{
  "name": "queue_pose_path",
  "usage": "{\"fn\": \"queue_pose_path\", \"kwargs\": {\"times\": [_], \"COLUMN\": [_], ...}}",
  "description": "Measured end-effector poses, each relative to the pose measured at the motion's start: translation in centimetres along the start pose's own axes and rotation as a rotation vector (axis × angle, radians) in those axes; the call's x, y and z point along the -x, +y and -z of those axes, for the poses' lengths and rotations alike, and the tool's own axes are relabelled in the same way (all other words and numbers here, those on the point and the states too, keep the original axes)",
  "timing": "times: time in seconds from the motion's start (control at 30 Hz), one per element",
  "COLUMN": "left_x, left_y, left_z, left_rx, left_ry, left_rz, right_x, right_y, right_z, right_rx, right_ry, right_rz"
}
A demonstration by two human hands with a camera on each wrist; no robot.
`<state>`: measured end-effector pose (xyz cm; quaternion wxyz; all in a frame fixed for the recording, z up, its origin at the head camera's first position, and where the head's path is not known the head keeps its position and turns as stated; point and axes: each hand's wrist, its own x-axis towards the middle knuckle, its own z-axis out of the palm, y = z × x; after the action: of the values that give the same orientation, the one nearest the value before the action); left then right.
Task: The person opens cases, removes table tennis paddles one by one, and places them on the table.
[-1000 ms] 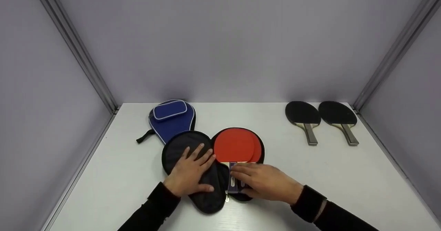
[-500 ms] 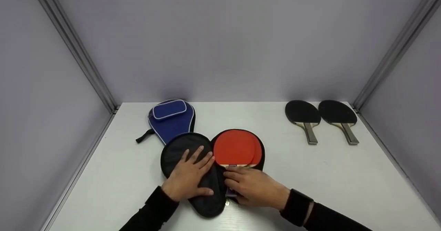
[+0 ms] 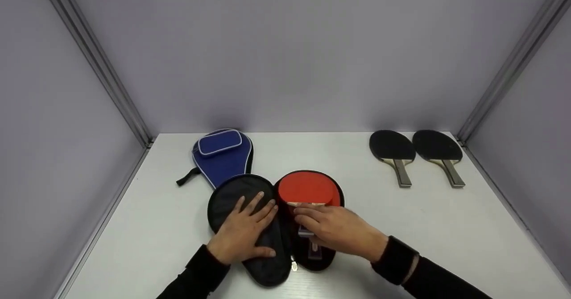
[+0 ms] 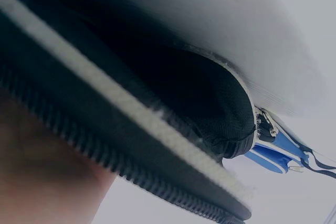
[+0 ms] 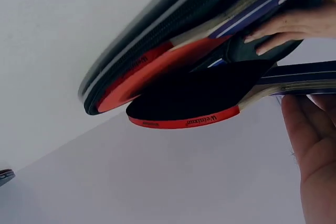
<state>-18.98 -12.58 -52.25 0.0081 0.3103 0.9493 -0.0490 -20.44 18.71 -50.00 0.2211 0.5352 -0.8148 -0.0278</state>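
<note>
In the head view, my left hand lies with spread fingers on the black flap of an unzipped paddle case. My right hand grips the handle of a red-faced table tennis paddle over the case's other half. Seen from the right wrist, this paddle is raised at an angle, its black side facing the case and its handle between thumb and fingers. Beneath it a second paddle lies red face up in the case half. Its handle shows below my right hand.
A blue case with white piping and a black strap lies behind the flap, partly covered by it. At the back right, two black-faced paddles lie side by side on the white table. Grey walls surround the table.
My right hand has taken the upper paddle by its handle and lifted it, tilting it off the lower paddle. My left hand has stayed on the flap.
</note>
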Motion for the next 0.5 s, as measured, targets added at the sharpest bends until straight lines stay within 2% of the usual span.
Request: {"fn": "queue_pose_path", "kwargs": {"times": [0.17,0.3,0.5], "left_x": [0.0,0.0,0.0], "left_y": [0.0,-0.1,-0.2], "left_z": [0.0,-0.1,-0.3], "left_rx": [0.007,0.020,0.025], "left_ry": [0.008,0.015,0.027], "left_rz": [0.000,-0.005,-0.011], "right_x": [0.3,0.5,0.7], "right_y": [1.4,2.6,4.1], "right_z": [1.3,2.2,3.6], "right_rx": [-0.060,-0.063,-0.067], "right_ry": [0.139,0.271,0.377], "right_rz": [-0.049,-0.073,-0.125]}}
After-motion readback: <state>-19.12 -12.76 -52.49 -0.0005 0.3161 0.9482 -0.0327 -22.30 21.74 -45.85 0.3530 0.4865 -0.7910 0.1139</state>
